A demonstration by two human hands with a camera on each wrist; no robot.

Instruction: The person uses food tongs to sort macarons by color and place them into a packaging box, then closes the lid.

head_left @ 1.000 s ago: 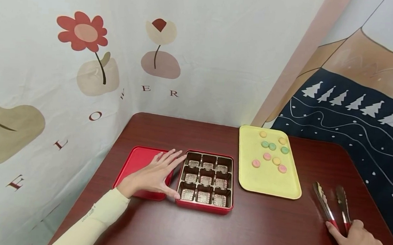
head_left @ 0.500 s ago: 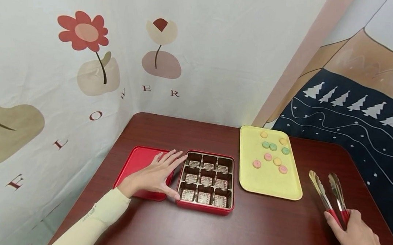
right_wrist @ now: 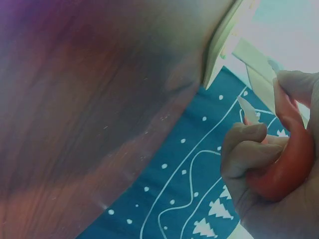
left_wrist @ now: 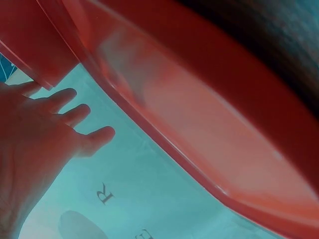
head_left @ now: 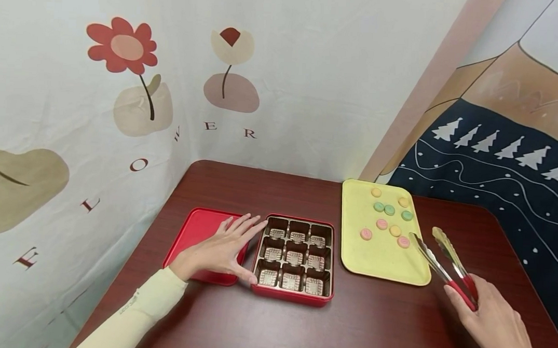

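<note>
My right hand [head_left: 494, 316] grips a pair of tongs [head_left: 457, 285] by the red handles. Their metal tips are spread apart near the right edge of the yellow tray [head_left: 373, 261]. In the right wrist view, fingers [right_wrist: 249, 154] curl round the red handle [right_wrist: 289, 167]. Across the table, my left hand [head_left: 215, 251] is spread over the red lid [head_left: 197, 232], thumb and fingertips at the left rim of the red box [head_left: 292, 298]. Inside that box is a brown insert divided into several square compartments. Pink, green and yellow macarons [head_left: 366, 234] lie scattered on the tray.
The brown table [head_left: 263, 329] carries everything. Its back edge meets a white curtain [head_left: 310, 92] printed with flowers. A dark blue cloth [head_left: 489, 188] with white trees hangs behind the right side.
My right hand has lifted the tongs and carried them up and left, so their tips have come to the tray's right edge. My left hand stays at the box.
</note>
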